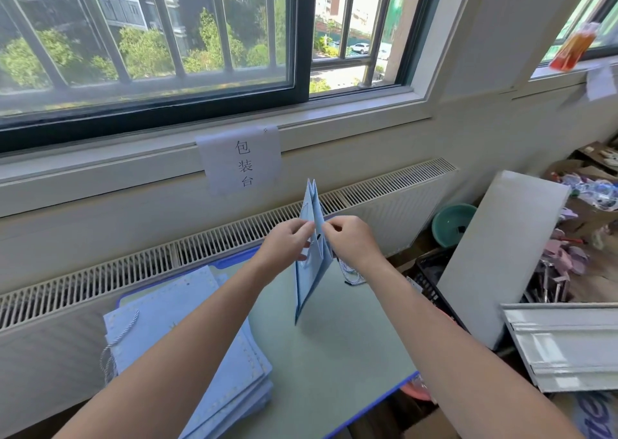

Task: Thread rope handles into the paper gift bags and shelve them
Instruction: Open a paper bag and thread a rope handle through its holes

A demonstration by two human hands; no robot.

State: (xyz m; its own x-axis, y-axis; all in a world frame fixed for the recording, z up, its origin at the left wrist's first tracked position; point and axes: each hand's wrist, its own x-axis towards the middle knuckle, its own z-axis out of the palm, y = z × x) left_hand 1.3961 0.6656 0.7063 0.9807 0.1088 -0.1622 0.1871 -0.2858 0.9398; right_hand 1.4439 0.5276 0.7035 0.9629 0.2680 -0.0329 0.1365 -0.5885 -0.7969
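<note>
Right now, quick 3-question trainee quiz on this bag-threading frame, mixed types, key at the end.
1. True or false: the blue bag both hands pinch lies flat on the table.
2. Where is the stack of bags? A) near the left hand's forearm B) on the windowsill C) in the green basin
3. Fill in: loose rope hangs below the ___ hand.

Key: 1 false (it stands on edge); 2 A; 3 right.

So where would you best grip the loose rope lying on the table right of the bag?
Pinch the rope at its raised loop, coming from above on the right: it lies slack on the table, and the upright bag and both hands block the left.
</note>
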